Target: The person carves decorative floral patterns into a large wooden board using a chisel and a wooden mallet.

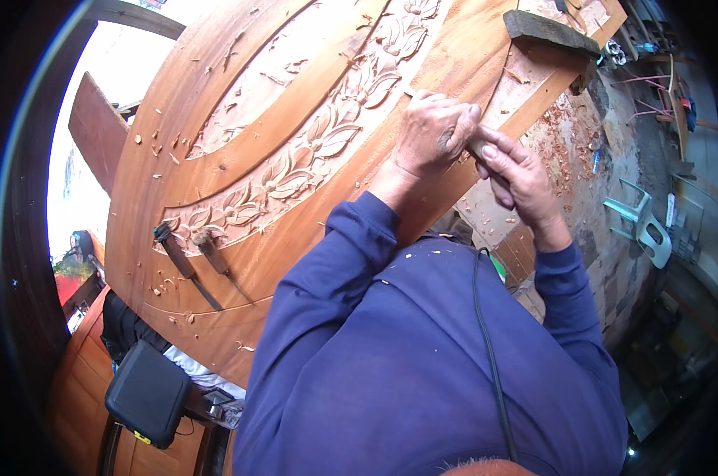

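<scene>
A large curved wooden panel with a carved band of flowers and leaves lies in front of me. My left hand is closed around the front part of a carving chisel and rests low over the plain wood beside the carved band. The tip of the blade pokes out just past its knuckles. Fingers of my right hand grip the handle's rear end, at the panel's near right edge. Most of the chisel is hidden by my hands.
Two more hand tools, a dark chisel and one with a frayed wooden handle, lie at the panel's lower left. A wooden block sits at the far right. Shavings litter panel and floor. A black case and pale green stool stand nearby.
</scene>
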The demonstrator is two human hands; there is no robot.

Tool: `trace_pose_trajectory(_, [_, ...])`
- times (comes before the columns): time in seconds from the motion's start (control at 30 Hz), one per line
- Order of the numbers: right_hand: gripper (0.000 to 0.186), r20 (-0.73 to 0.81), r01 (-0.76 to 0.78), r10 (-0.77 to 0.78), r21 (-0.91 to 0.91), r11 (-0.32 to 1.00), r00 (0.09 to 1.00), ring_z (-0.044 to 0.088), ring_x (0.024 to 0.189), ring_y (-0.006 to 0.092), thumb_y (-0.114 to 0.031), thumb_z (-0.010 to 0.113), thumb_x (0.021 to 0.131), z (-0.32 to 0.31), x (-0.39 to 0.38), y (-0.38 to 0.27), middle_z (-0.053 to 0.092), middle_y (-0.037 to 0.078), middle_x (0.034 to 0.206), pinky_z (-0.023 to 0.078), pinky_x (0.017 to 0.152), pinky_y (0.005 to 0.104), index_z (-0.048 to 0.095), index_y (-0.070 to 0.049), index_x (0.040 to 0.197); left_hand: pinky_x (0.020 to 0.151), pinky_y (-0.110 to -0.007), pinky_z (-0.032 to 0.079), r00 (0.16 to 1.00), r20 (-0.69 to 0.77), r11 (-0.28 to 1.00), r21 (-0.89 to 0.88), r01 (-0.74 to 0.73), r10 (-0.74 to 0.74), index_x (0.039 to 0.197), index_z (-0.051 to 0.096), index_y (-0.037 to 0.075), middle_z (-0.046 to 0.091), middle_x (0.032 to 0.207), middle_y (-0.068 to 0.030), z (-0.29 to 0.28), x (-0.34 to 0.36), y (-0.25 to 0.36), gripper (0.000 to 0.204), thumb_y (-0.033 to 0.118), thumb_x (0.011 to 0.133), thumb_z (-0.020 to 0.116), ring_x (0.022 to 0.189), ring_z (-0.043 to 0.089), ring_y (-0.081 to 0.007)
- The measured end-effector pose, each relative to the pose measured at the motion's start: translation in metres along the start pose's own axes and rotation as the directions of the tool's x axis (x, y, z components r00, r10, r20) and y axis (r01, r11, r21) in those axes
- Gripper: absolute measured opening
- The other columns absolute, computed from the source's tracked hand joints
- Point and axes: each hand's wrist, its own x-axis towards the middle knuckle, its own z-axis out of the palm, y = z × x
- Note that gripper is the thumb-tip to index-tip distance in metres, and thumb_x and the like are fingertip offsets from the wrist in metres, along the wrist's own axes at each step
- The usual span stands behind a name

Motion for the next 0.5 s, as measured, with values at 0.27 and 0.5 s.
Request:
trace_pose_trajectory(0.27, [0.044, 0.084, -0.095, 0.101, -0.065, 0.993, 0.991, 0.041, 0.047, 0.0001, -0.015, 0.057, 0.111, 0.006, 0.008, -0.037, 0.063, 0.000, 0.084, 0.034, 0.042, 0.0178, 0.056, -0.004, 0.153, 0.068, -0.046, 0.045, 0.994, -0.104, 0.997, 0.064, 0.039, -0.032, 0.068, 0.062, 0.011, 0.062, 0.064, -0.0110, 0.006, 0.002, -0.012, 0.040, 0.021, 0.106, 0.059, 0.062, 0.062, -0.0343])
trace_pose_trajectory(0.5, [0.044, 0.022, -0.117, 0.118, -0.057, 0.992, 0.993, 0.043, 0.047, 0.0006, -0.014, 0.054, 0.112, 0.022, 0.003, -0.034, 0.062, 0.001, 0.083, 0.035, 0.042, 0.0177, 0.056, -0.002, 0.154, 0.065, -0.047, 0.044, 0.981, -0.137, 0.989, -0.067, 0.132, -0.140, 0.060, 0.059, 0.011, 0.059, 0.058, -0.0102, 0.007, -0.001, -0.012, 0.044, 0.018, 0.104, 0.061, 0.057, 0.059, -0.0347])
